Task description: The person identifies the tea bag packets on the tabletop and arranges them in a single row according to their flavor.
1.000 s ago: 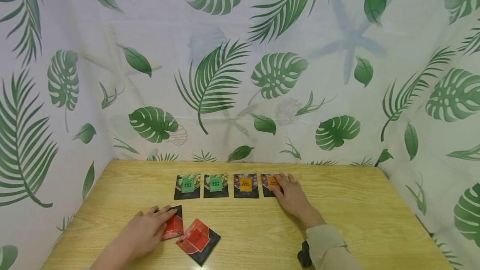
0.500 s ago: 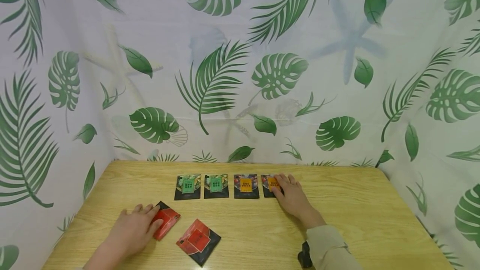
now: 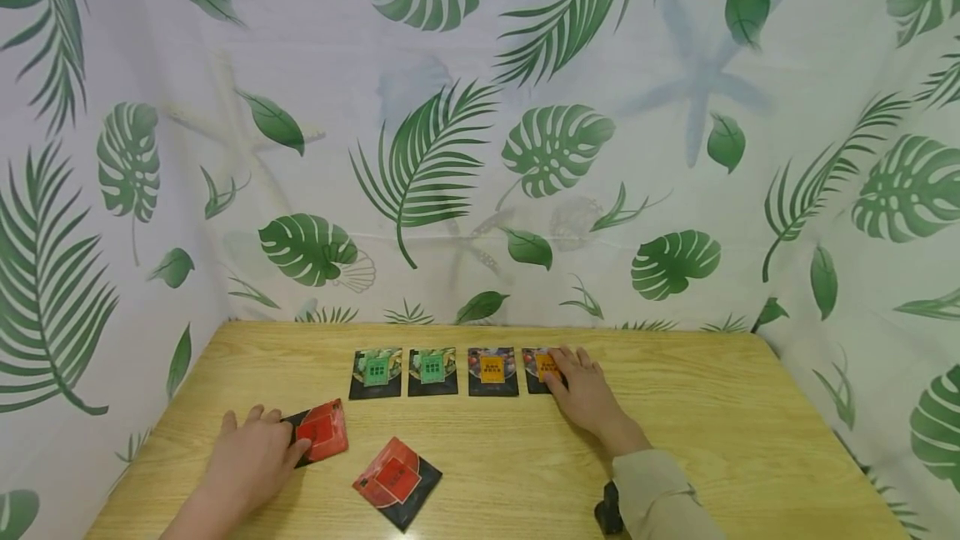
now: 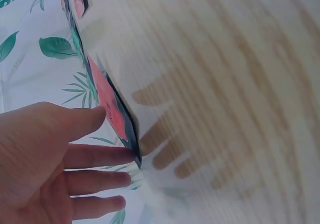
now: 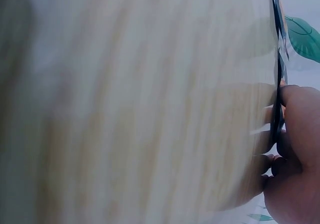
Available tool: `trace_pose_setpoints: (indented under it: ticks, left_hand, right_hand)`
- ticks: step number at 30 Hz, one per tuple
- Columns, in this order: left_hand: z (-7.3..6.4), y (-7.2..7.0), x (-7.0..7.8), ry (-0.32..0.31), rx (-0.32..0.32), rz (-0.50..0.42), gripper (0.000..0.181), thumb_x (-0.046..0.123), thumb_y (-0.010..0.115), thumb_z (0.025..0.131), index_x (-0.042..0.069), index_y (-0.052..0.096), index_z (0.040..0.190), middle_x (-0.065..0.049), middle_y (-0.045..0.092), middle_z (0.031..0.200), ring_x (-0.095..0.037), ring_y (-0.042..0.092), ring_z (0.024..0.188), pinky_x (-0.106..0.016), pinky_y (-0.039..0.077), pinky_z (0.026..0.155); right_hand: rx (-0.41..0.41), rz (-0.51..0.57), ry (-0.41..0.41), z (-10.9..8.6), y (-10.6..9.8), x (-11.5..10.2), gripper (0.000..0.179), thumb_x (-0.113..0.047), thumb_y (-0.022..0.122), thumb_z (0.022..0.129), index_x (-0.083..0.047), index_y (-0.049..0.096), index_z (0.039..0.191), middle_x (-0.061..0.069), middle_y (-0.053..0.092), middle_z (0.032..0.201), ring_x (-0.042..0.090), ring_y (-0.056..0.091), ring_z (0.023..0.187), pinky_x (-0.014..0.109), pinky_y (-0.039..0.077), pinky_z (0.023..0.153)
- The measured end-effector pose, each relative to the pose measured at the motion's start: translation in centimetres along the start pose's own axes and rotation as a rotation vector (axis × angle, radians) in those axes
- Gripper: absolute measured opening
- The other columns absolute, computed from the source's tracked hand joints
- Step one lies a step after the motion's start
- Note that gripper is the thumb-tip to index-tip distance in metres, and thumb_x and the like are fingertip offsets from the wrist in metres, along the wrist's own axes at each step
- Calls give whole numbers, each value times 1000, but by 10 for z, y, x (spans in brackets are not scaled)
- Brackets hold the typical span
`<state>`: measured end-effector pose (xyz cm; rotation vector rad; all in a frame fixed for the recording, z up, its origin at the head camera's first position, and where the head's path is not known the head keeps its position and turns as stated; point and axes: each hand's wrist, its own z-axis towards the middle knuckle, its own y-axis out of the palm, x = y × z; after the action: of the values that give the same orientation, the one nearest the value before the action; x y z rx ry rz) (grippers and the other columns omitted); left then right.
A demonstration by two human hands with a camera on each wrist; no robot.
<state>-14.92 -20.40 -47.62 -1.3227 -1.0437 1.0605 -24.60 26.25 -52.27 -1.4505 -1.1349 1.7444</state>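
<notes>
In the head view my left hand (image 3: pixel 251 457) holds a red-and-black sachet (image 3: pixel 322 430) at its left end, low over the table. The left wrist view shows the thumb on the red face of this sachet (image 4: pixel 115 112) and the index fingertip at its black corner; the other fingers stand straight. A second red sachet (image 3: pixel 397 483) lies slanted to the right of it. My right hand (image 3: pixel 588 390) grips an orange-labelled sachet (image 3: pixel 534 372) at the right end of the row, with the thumb at its lower part and fingers over its right side, partly hiding it.
Left of the right hand, an orange-labelled sachet (image 3: pixel 492 372) and two green-labelled ones, a right sachet (image 3: pixel 432 372) and a left sachet (image 3: pixel 376 373), complete the upright row. A black object (image 3: pixel 611 508) sits by the right sleeve. Leaf-printed cloth (image 3: pixel 480 190) surrounds the wooden table (image 3: pixel 675 407).
My left hand has drawn its red sachet leftward, away from the other red one, and turned it so its black end now points left. The right hand has stayed in place.
</notes>
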Motion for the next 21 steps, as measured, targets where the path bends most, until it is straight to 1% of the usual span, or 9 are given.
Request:
trace_pose_setpoints:
  ticks: [2, 4, 6, 8, 10, 12, 15, 17, 21]
  left_hand:
    - [0, -1, 0, 5, 4, -4, 37, 41, 76, 96, 6, 78, 108, -19, 75, 119, -48, 65, 121, -78, 44, 98]
    - [1, -1, 0, 24, 1, -19, 45, 41, 79, 94, 7, 75, 124, -20, 73, 126, -49, 64, 124, -79, 43, 100]
    - [1, 0, 1, 60, -1, -39, 55, 39, 81, 92, 11, 69, 137, -22, 69, 134, -50, 62, 126, -79, 44, 101]
    - [2, 2, 1, 97, -21, -71, 60, 36, 81, 91, 17, 64, 145, -23, 64, 141, -52, 60, 129, -80, 43, 102]
    - [2, 4, 1, 124, -46, -108, 61, 33, 80, 92, 20, 62, 149, -25, 62, 145, -54, 58, 131, -81, 42, 103]
    - [3, 6, 0, 132, -74, -137, 59, 33, 78, 94, 21, 61, 150, -26, 61, 146, -56, 57, 132, -82, 40, 104]
    - [5, 8, 0, 118, -101, -166, 58, 40, 74, 97, 20, 60, 151, -28, 60, 146, -58, 55, 133, -83, 37, 105]
    - [6, 7, 0, 104, -103, -172, 58, 43, 71, 99, 17, 61, 150, -27, 60, 146, -58, 54, 134, -84, 36, 105]
    - [8, 6, -1, 92, -102, -169, 53, 39, 67, 103, 13, 61, 149, -25, 61, 147, -57, 55, 134, -84, 37, 105]
  right_hand:
    - [-3, 3, 3, 0, 0, 0, 55, -26, 51, 112, 3, 42, 158, 33, 36, 165, 58, 22, 155, 76, 19, 123]
    - [-6, 5, 3, 0, -1, 0, 55, -26, 51, 112, 3, 42, 158, 33, 35, 165, 58, 22, 155, 76, 19, 123]
    - [-7, 5, 2, 0, -1, 0, 55, -26, 51, 112, 3, 42, 159, 33, 35, 165, 58, 22, 155, 76, 18, 123]
    - [-8, 3, 2, 0, 0, 0, 55, -26, 50, 113, 3, 42, 159, 33, 35, 165, 59, 21, 155, 76, 18, 123]
    - [-6, 2, 1, 1, 0, 1, 55, -27, 51, 113, 3, 42, 158, 33, 35, 165, 59, 21, 155, 76, 18, 123]
    - [-6, 1, 1, 1, 1, 1, 55, -27, 51, 112, 2, 42, 158, 33, 35, 165, 59, 21, 155, 76, 18, 123]
    - [-8, 2, 3, 1, 0, 0, 55, -27, 51, 113, 2, 42, 159, 32, 35, 165, 59, 21, 155, 76, 18, 123]
    - [-9, 3, 4, 0, 0, 0, 55, -27, 51, 113, 3, 42, 159, 32, 35, 165, 58, 21, 156, 76, 18, 123]
    - [-7, 4, 6, 0, -1, -1, 55, -26, 51, 112, 3, 42, 158, 33, 36, 165, 59, 21, 155, 76, 18, 123]
